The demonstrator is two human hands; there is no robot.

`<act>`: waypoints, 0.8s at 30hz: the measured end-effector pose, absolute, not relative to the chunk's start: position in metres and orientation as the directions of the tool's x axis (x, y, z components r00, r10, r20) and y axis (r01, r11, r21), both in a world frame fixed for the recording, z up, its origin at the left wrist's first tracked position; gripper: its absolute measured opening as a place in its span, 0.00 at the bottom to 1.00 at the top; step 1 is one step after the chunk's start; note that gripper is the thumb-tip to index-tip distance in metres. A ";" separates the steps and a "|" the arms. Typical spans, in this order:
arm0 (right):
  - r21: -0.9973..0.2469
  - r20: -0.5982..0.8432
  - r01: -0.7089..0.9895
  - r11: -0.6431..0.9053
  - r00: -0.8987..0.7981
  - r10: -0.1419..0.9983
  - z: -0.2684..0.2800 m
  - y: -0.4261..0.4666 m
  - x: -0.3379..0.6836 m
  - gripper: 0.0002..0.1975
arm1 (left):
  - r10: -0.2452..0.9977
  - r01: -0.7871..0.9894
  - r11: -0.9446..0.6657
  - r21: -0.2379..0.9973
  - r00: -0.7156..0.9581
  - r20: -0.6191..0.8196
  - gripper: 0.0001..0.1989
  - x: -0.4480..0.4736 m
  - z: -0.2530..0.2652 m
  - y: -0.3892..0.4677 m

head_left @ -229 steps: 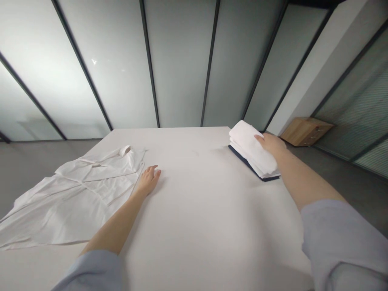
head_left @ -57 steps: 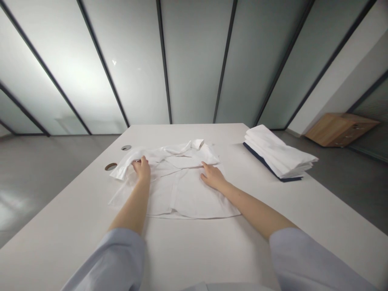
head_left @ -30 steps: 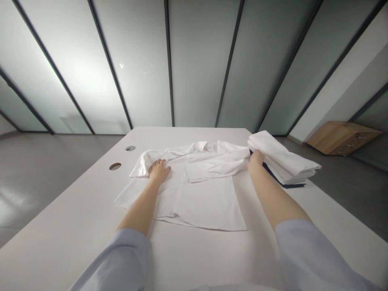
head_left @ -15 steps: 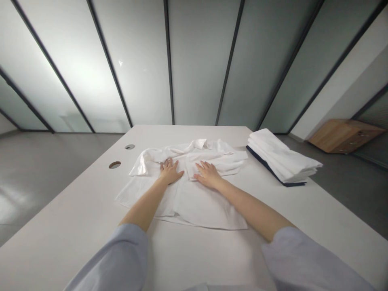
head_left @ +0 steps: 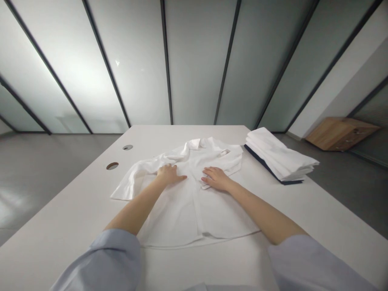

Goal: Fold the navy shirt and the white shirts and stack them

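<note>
A white shirt [head_left: 182, 210] lies spread on the white table [head_left: 75, 206], its collar at the far end and its hem toward me. One sleeve stretches out to the left; the other is folded across the right side of the chest. My left hand [head_left: 169, 174] rests flat on the left half of the shirt, thumb spread toward the front placket. On the right half, my right hand [head_left: 216, 178] lies with its fingers stretched out, over part of the folded sleeve. Neither hand grasps the cloth.
On the table's right side sits a stack of folded white cloth [head_left: 279, 155] with a dark blue piece [head_left: 266, 167] beneath it. Two round holes, one a cable hole [head_left: 112, 165], are near the left edge. A wooden cabinet [head_left: 342, 133] stands on the floor at right.
The shirt's front has been smoothed and its hem now lies closer to me. Its left sleeve extends farther left and nearer. My right hand has shifted slightly right, my left slightly left.
</note>
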State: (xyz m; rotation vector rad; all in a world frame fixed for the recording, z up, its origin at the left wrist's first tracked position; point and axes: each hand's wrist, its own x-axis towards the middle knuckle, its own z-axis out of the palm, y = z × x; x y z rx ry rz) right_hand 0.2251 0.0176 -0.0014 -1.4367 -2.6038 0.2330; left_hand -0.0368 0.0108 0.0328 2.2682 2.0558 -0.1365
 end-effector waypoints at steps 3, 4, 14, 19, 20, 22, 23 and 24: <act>-0.229 0.135 0.740 0.633 -0.619 0.773 -0.005 -0.001 0.235 0.26 | 0.962 0.964 -0.260 0.059 0.264 -0.066 0.34 -0.037 0.025 0.025; -0.238 0.149 0.716 0.657 -0.641 0.753 -0.005 -0.006 0.238 0.26 | 0.942 0.943 -0.324 0.079 0.329 -0.064 0.32 -0.037 0.022 0.032; -0.338 0.183 0.613 0.714 -0.702 0.689 0.000 -0.036 0.252 0.19 | 0.912 0.968 0.212 0.133 -0.245 0.330 0.34 -0.065 0.043 0.089; -0.334 0.197 0.651 0.682 -0.659 0.726 0.002 -0.031 0.243 0.17 | 0.981 0.996 -0.082 0.045 0.073 0.177 0.25 -0.052 0.039 0.079; -0.325 0.192 0.673 0.664 -0.641 0.743 0.002 -0.028 0.240 0.18 | 0.987 0.993 -0.110 0.041 0.104 0.118 0.25 -0.045 0.032 0.074; -0.283 0.190 0.729 0.623 -0.594 0.782 0.000 -0.022 0.234 0.23 | 0.996 0.995 -0.087 0.051 0.086 0.025 0.28 -0.030 0.017 0.063; -0.253 0.192 0.756 0.604 -0.573 0.797 -0.001 -0.019 0.231 0.26 | 0.998 0.997 -0.057 0.061 0.057 -0.003 0.30 -0.025 0.010 0.058; -0.221 0.193 0.775 0.592 -0.561 0.805 -0.003 -0.016 0.229 0.29 | 0.999 0.997 -0.030 0.071 0.032 -0.017 0.32 -0.022 0.003 0.055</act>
